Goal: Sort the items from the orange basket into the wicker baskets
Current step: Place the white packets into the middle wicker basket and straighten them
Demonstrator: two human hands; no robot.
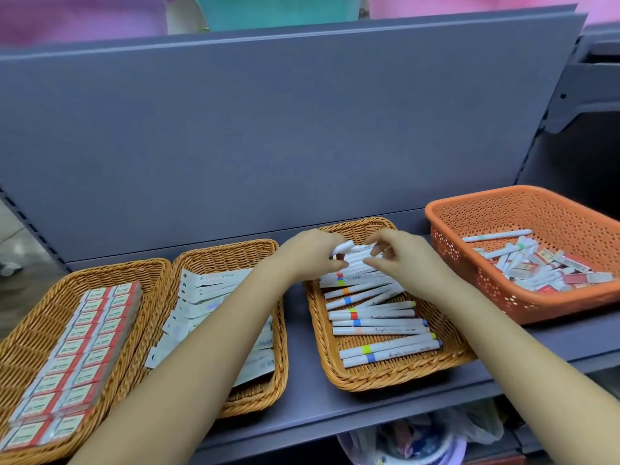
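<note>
An orange plastic basket stands at the right of the shelf with several white markers and small red-and-white boxes in it. Three wicker baskets sit to its left. The right wicker basket holds several white markers with coloured bands. Over its far end, my left hand grips a bunch of white markers, and my right hand pinches the same bunch from the right. The middle wicker basket holds flat white packets. The left wicker basket holds rows of red-and-white boxes.
All the baskets stand on a grey shelf with a tall grey back panel. Below the shelf's front edge lies a plastic bag of items. A dark shelf upright rises at the right.
</note>
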